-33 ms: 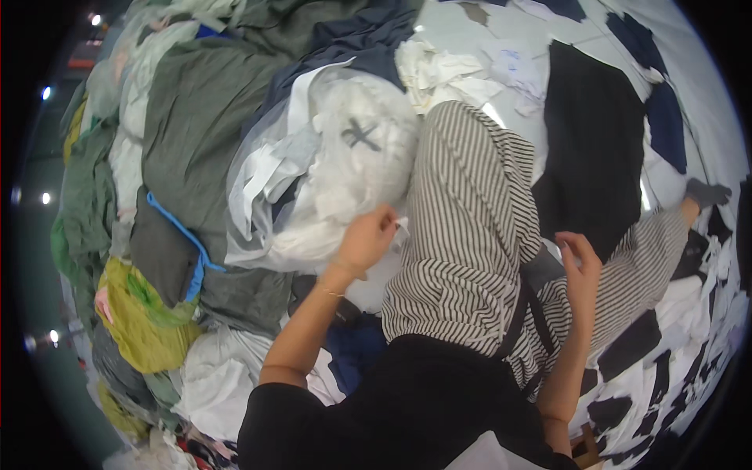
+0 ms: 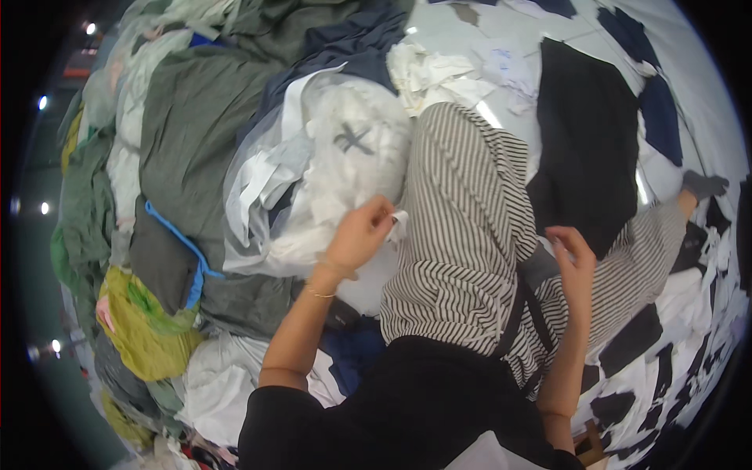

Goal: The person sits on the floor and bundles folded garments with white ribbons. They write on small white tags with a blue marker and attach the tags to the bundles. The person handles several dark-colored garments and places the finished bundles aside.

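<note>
My left hand [image 2: 363,236] is closed, thumb and fingers pinching a small white scrap [image 2: 400,218] beside my striped trouser leg. Just beyond it lies a bulging clear plastic bag [image 2: 368,160] stuffed with white fabric, a dark cross marked on it. My right hand [image 2: 574,262] hovers over my lap, fingers curved and apart, with nothing visible in them. Near its fingertips is a grey patch [image 2: 539,266] that I cannot make out. A large black fabric piece [image 2: 586,149] lies beyond that hand.
Dark grey-green cloth [image 2: 196,117] is heaped at the left, with a blue strip [image 2: 176,227] and a yellow-green bag [image 2: 149,325] nearer me. Cream scraps [image 2: 431,77] lie ahead. Black and white offcuts [image 2: 630,345] cover the floor at the right, below my outstretched leg.
The view has shifted slightly. My left hand has lifted a little, and the white scrap shows more clearly at its fingertips. My right hand has barely moved.
</note>
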Demonstrator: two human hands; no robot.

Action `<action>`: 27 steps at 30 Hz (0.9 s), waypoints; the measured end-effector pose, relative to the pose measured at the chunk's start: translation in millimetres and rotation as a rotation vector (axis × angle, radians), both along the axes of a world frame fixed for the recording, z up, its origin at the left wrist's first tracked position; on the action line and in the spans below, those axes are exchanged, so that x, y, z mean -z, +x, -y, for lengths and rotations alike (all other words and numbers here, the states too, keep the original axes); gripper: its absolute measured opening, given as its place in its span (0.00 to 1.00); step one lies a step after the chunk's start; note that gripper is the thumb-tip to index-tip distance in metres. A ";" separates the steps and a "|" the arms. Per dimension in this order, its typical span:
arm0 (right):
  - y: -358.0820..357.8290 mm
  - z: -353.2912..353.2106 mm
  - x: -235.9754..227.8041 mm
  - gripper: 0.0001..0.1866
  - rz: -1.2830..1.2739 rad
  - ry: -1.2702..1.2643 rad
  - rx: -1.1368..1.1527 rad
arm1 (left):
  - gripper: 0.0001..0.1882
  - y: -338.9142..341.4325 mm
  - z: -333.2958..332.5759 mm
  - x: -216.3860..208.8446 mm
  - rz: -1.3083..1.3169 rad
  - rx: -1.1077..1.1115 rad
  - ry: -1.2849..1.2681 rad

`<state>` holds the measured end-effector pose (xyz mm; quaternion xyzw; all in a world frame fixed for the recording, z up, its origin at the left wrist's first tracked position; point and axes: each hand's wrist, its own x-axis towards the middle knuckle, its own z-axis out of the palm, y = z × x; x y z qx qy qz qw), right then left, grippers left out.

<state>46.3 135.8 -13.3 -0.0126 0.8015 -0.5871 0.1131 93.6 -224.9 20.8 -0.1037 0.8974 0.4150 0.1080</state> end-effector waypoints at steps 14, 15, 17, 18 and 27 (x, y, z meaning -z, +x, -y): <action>-14.7 -17.4 -8.0 0.10 0.101 -0.614 -0.309 | 0.07 -109.4 -115.9 -52.9 0.287 0.357 0.003; -6.4 -29.0 -5.0 0.10 0.097 -0.536 -0.274 | 0.06 -118.9 -94.9 -11.2 0.056 0.433 0.051; -1.7 -39.6 -2.1 0.10 0.119 -0.401 -0.311 | 0.06 -154.7 -68.4 39.0 -0.148 0.440 0.025; 4.2 -49.8 2.1 0.11 0.116 -0.362 -0.272 | 0.07 -173.1 -61.7 50.5 -0.126 0.410 -0.073; -159.0 -194.4 22.2 0.17 -0.095 0.210 0.499 | 0.05 -172.0 -93.5 43.0 -0.253 0.274 -0.315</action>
